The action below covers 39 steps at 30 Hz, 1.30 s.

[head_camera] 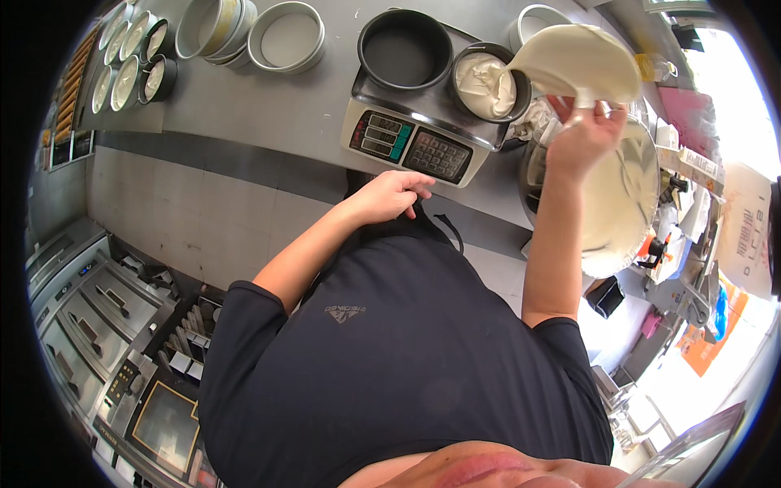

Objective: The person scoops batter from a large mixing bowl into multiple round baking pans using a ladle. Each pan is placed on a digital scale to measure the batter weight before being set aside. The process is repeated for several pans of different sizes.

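My right hand grips a wide scraper, its blade thickly coated in pale cake batter. From its left edge the batter trails down into a dark round cake pan, which holds folds of batter. That pan sits at the right of a digital scale, touching or close beside a larger dark pan with nothing in it. Just off the scale's front edge is my left hand, holding nothing, fingers loosely bent and the index finger extended. Beneath my right forearm stands a large bowl of batter.
Several batter-filled pans stand at the far left of the steel table. Stacked light metal pans are nearer the scale, and another light pan is behind the scraper. A crumpled cloth lies between scale and bowl. Ovens are at lower left.
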Each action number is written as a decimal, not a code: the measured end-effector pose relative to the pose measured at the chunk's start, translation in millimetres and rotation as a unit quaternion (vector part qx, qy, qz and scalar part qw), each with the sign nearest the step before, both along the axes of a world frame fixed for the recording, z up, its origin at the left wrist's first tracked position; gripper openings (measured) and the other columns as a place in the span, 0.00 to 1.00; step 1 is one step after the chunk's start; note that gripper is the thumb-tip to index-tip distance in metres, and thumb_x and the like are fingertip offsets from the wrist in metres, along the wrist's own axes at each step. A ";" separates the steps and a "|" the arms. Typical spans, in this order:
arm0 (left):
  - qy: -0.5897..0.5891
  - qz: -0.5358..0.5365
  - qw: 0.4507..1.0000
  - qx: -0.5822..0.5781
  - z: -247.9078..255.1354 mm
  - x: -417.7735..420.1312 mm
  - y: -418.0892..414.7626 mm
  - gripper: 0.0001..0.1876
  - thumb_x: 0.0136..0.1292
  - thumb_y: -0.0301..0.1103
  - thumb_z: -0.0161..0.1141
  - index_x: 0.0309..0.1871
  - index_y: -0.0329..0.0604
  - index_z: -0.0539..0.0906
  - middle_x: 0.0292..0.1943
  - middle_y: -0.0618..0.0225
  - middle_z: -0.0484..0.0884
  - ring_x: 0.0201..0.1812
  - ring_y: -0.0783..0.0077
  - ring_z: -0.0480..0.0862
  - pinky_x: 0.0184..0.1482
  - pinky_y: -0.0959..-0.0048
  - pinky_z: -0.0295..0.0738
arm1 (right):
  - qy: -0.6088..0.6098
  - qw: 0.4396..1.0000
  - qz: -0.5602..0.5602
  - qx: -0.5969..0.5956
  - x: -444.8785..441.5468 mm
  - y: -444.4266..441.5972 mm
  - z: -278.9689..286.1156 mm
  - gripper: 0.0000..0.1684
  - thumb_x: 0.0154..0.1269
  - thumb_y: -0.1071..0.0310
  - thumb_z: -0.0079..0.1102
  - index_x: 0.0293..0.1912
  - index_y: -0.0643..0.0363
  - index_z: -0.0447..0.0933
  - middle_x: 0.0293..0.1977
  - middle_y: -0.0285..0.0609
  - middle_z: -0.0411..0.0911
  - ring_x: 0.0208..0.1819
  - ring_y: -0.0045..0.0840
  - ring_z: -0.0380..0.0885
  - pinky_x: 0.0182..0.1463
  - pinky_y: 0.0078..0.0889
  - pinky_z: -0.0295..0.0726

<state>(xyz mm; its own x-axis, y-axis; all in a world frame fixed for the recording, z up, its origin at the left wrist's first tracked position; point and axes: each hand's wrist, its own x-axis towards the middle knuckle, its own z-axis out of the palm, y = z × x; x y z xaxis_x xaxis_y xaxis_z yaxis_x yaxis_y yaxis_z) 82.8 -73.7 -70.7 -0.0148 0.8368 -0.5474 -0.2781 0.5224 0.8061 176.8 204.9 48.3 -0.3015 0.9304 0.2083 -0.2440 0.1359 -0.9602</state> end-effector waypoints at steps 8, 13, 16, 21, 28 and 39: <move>0.044 -0.052 0.997 0.030 -14.7 18.8 22.0 0.32 0.65 0.19 0.48 0.74 0.35 0.77 0.60 0.50 0.88 0.36 0.68 0.90 0.48 0.68 0.86 | 0.278 0.897 0.227 -0.257 65.5 92.7 42.8 0.22 0.79 0.77 0.52 0.68 0.67 0.74 0.61 0.62 0.82 0.63 0.53 0.84 0.67 0.54 0.90; 0.147 -0.101 0.984 0.025 -8.0 30.4 40.8 0.32 0.65 0.20 0.47 0.74 0.39 0.78 0.58 0.52 0.90 0.37 0.67 0.91 0.48 0.66 0.87 | 0.384 0.809 0.225 -0.384 113.6 111.3 113.1 0.22 0.81 0.79 0.46 0.69 0.75 0.70 0.59 0.64 0.83 0.60 0.49 0.87 0.61 0.45 0.93; 0.337 -0.120 0.929 0.096 -36.4 46.2 40.0 0.31 0.68 0.25 0.50 0.76 0.42 0.76 0.52 0.50 0.91 0.39 0.52 0.92 0.49 0.57 0.87 | 0.408 0.845 0.169 -0.303 184.3 137.3 113.6 0.23 0.81 0.78 0.46 0.70 0.75 0.67 0.59 0.64 0.82 0.62 0.47 0.85 0.65 0.46 0.90; 0.457 -0.195 0.862 0.098 -40.7 61.9 53.7 0.34 0.69 0.29 0.55 0.80 0.41 0.70 0.43 0.49 0.90 0.37 0.42 0.90 0.45 0.51 0.85 | 0.204 0.966 0.014 -0.161 309.0 146.8 52.5 0.23 0.81 0.73 0.54 0.70 0.70 0.72 0.61 0.56 0.83 0.63 0.43 0.84 0.69 0.47 0.88; 0.538 -0.234 0.809 0.026 -54.0 68.0 67.4 0.39 0.70 0.32 0.57 0.84 0.36 0.61 0.35 0.49 0.89 0.35 0.40 0.89 0.42 0.47 0.84 | -0.115 0.958 -0.117 -0.233 343.3 104.2 -3.9 0.29 0.77 0.77 0.52 0.73 0.57 0.65 0.64 0.49 0.81 0.60 0.43 0.86 0.59 0.51 0.91; 0.243 -0.081 0.964 0.073 42.8 108.1 144.8 0.39 0.75 0.32 0.61 0.85 0.40 0.59 0.70 0.41 0.79 0.45 0.52 0.92 0.57 0.61 0.84 | -0.649 0.747 0.080 0.119 285.4 127.1 -9.6 0.30 0.65 0.80 0.51 0.67 0.61 0.79 0.50 0.64 0.86 0.51 0.55 0.86 0.58 0.49 0.84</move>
<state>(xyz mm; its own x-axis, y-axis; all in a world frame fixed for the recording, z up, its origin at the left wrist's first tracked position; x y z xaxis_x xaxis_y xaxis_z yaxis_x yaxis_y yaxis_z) 191.0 71.1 -27.9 -0.1029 0.9173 -0.3847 0.2270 0.3982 0.8888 462.2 332.0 38.7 -0.4965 0.8442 -0.2019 0.8402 0.4090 -0.3561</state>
